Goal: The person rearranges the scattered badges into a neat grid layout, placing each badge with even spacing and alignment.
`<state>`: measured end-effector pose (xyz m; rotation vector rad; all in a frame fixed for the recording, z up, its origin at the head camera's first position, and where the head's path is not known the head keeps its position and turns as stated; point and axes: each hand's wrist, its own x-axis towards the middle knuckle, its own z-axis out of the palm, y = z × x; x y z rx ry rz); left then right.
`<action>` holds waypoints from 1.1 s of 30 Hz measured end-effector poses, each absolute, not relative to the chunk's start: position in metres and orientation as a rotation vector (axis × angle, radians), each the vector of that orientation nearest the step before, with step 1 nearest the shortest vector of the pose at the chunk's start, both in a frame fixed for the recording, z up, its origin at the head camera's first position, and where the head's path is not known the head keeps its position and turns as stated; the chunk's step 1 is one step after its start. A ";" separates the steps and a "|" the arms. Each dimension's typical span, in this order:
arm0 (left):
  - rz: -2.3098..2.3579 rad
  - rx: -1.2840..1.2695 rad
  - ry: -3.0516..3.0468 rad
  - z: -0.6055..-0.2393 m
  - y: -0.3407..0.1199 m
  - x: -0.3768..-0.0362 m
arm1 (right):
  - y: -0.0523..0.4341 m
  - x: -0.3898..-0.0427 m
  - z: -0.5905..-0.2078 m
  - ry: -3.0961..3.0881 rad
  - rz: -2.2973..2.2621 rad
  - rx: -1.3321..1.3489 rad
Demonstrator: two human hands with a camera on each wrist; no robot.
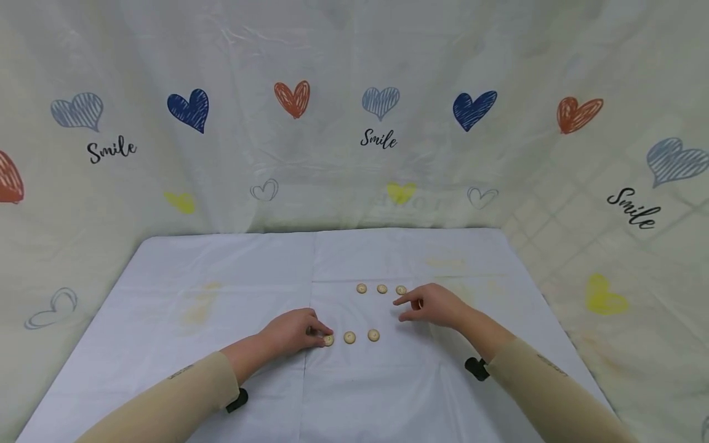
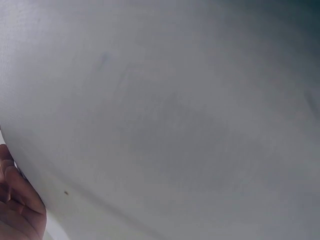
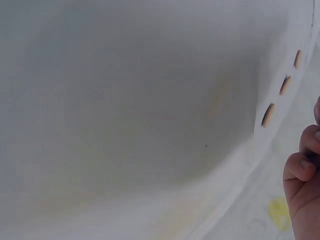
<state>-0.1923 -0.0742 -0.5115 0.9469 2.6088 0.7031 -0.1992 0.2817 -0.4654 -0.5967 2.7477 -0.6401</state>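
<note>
- The left hand rests low on the table, its fingers curled in around the leftmost button of the near row, pinching or nudging it at its edge.
- Two more near buttons lie just right of it, evenly spaced, so the row looks laid out on purpose.
- The right hand hovers by the far row, forefinger stretched toward the rightmost far button, other fingers loosely curled and holding nothing.
- The right wrist view shows the three far buttons edge-on on the white cloth, the fingertips apart from them.
- A curtain printed with hearts hangs behind the table.
</note>
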 end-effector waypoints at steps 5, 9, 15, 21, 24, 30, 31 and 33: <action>0.695 0.941 2.606 -0.511 -0.073 -0.192 | 0.287 -0.192 -0.471 2.735 -0.682 -0.613; 0.694 0.952 2.602 -0.511 -0.072 -0.192 | 0.282 -0.190 -0.474 2.720 -0.666 -0.655; 0.685 0.957 2.617 -0.509 -0.071 -0.193 | 0.265 -0.191 -0.478 2.690 -0.608 -0.766; 0.703 0.934 2.615 -0.505 -0.071 -0.192 | 0.248 -0.195 -0.484 2.668 -0.500 -0.854; 0.703 0.931 2.617 -0.505 -0.072 -0.192 | 0.241 -0.198 -0.488 2.659 -0.443 -0.873; 0.689 0.923 2.617 -0.507 -0.073 -0.193 | 0.233 -0.198 -0.491 2.645 -0.406 -0.872; 0.692 0.924 2.615 -0.508 -0.073 -0.193 | 0.232 -0.198 -0.491 2.646 -0.405 -0.875; 0.699 0.922 2.612 -0.509 -0.074 -0.193 | 0.231 -0.197 -0.491 2.651 -0.399 -0.883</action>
